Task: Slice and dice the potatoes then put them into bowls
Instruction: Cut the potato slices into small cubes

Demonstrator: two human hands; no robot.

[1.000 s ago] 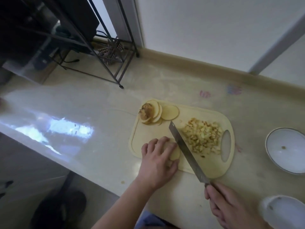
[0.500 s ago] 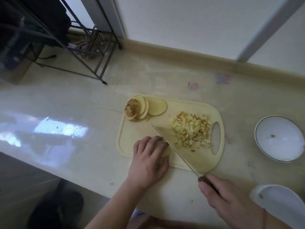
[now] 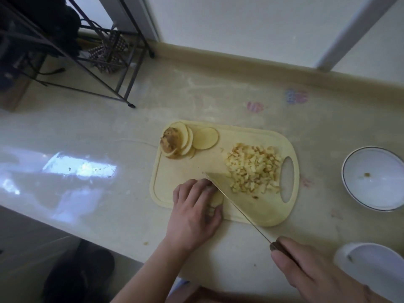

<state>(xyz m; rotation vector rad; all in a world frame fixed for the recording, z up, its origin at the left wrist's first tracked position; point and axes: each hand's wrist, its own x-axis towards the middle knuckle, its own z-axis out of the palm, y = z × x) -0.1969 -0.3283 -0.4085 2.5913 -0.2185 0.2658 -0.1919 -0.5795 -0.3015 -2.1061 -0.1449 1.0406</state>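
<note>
Carefully: your left hand (image 3: 194, 212) pins the potato slices (image 3: 217, 199) at the cutting board's (image 3: 258, 213) lower-left edge; right hand (image 3: 314, 274) grips the knife (image 3: 236, 209). Tuck those fingertips back, cut straight.

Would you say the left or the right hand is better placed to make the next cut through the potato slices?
The right hand: it holds the knife, whose blade is right beside the potato slices. The left hand is busy holding them on the cutting board.

A black metal rack (image 3: 113, 68) was seen standing at the desk's (image 3: 65, 132) far left, with coloured smudges (image 3: 296, 96) marked near the wall (image 3: 240, 25).
</note>
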